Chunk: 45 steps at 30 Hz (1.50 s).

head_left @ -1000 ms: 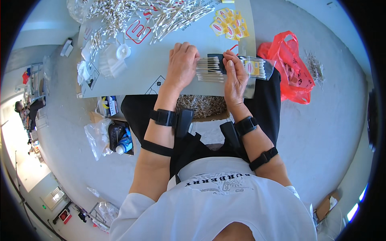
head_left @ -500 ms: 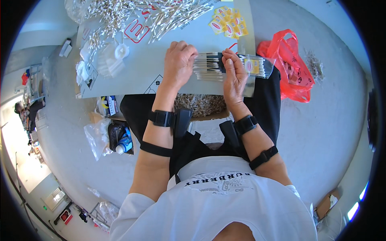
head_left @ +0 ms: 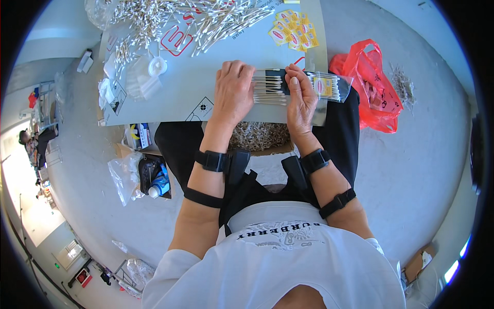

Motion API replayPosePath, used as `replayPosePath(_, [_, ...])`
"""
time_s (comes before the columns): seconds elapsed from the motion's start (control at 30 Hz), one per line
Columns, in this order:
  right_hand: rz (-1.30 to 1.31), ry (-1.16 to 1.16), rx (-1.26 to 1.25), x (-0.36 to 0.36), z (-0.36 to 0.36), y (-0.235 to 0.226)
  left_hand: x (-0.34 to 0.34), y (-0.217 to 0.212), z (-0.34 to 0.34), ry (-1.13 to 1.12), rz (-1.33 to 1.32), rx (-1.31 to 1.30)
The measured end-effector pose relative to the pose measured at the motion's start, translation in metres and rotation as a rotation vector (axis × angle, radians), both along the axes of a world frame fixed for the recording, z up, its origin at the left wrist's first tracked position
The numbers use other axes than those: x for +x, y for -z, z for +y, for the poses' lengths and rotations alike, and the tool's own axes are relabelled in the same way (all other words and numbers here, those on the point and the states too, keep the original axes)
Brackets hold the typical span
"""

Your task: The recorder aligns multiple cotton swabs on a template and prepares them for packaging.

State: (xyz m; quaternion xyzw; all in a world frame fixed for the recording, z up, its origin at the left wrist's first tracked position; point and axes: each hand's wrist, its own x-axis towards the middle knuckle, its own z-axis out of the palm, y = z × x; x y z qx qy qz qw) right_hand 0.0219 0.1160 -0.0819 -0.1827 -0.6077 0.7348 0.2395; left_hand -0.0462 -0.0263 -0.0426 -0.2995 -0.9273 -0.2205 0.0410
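Note:
A row of double-ended cotton swabs [head_left: 268, 96] lies side by side on the board, between my two hands. The curled fingers of my left hand [head_left: 234, 92] close on the swabs' left ends; the fingertips are partly hidden. My right hand [head_left: 300, 100] pinches a clear plastic bag [head_left: 343, 82] across its left part, thumb on top. Inside the bag are more swabs and a yellow label [head_left: 323, 86]. Something dark [head_left: 276, 75] lies under the swabs beside my right fingers; I cannot tell what it is.
Loose swabs [head_left: 149, 23] are heaped along the far side of the board [head_left: 170, 103]. Yellow labels [head_left: 296, 32] lie far right, clear bags [head_left: 141, 80] at left. A carton of swabs [head_left: 260, 138] stands below the near edge. A red plastic bag [head_left: 373, 95] is on the right.
My left hand has moved slightly right and nearer to me, along the swabs' left ends. The right hand and the bag have hardly moved.

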Motion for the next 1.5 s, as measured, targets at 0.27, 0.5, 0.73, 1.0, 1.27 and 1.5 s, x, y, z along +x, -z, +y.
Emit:
replayPosePath(0.27, [0.034, -0.022, -0.159, 0.001, 0.000, -0.005, 0.041, 0.011, 0.010, 0.053, -0.149, -0.231])
replayPosePath(0.5, [0.043, -0.028, -0.117, 0.004, -0.001, -0.004, 0.039, 0.018, 0.020, -0.008, -0.119, -0.150])
replayPosePath(0.73, [0.056, -0.029, -0.185, 0.001, 0.001, -0.004, 0.038, 0.026, 0.014, -0.258, -0.315, 0.812])
replayPosePath(1.0, [0.066, -0.037, -0.200, -0.010, -0.005, -0.005, 0.028, 0.038, 0.029, -0.260, -0.472, 1.271])
replayPosePath(1.27, [0.079, -0.016, -0.281, -0.011, -0.005, 0.000, 0.014, 0.027, 0.021, -0.270, -0.375, 1.011])
replayPosePath(1.5, [0.098, -0.035, -0.243, -0.012, -0.004, 0.001, 0.008, 0.008, -0.004, -0.018, 0.007, 0.194])
